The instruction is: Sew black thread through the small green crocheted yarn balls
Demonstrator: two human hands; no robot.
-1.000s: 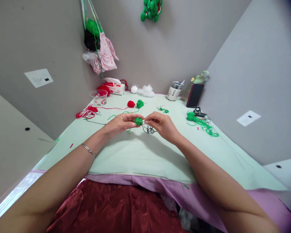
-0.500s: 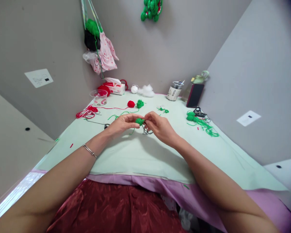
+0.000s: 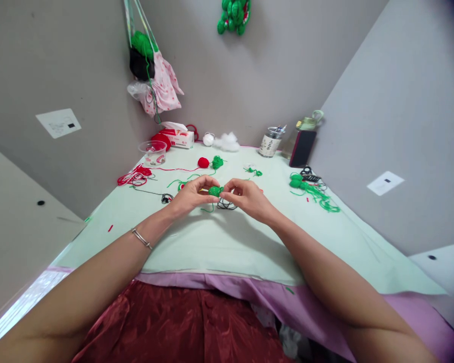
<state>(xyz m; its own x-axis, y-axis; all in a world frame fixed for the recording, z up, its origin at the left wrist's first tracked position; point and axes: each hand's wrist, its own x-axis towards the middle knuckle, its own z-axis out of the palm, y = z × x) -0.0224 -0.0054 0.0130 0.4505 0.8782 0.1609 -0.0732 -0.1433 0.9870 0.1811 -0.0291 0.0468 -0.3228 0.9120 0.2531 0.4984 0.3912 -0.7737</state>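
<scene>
Between my two hands, just above the table, is a small green crocheted piece (image 3: 214, 191). My left hand (image 3: 192, 194) pinches its left side with thumb and fingers. The fingertips of my right hand (image 3: 246, 196) are closed on its right end. A green yarn tail (image 3: 207, 209) trails below it onto the cloth. Dark cord loops (image 3: 226, 204) lie under my right fingers. Beside my left wrist sits a small dark tangle (image 3: 167, 198). Part of another green and red piece (image 3: 181, 186) shows behind my left hand.
At the back stand a tissue box (image 3: 179, 137), clear plastic tub (image 3: 153, 153), white stuffing (image 3: 227, 142), pen cup (image 3: 270, 143), and phone (image 3: 303, 148) against a bottle. A red ball (image 3: 203, 162) and green yarn (image 3: 217, 162) lie ahead. Scissors (image 3: 309, 174) and green pieces (image 3: 313, 192) lie right.
My right fingers have shifted their hold on the green piece and more of it shows. My left fingers are raised slightly. The whole view has moved a little.
</scene>
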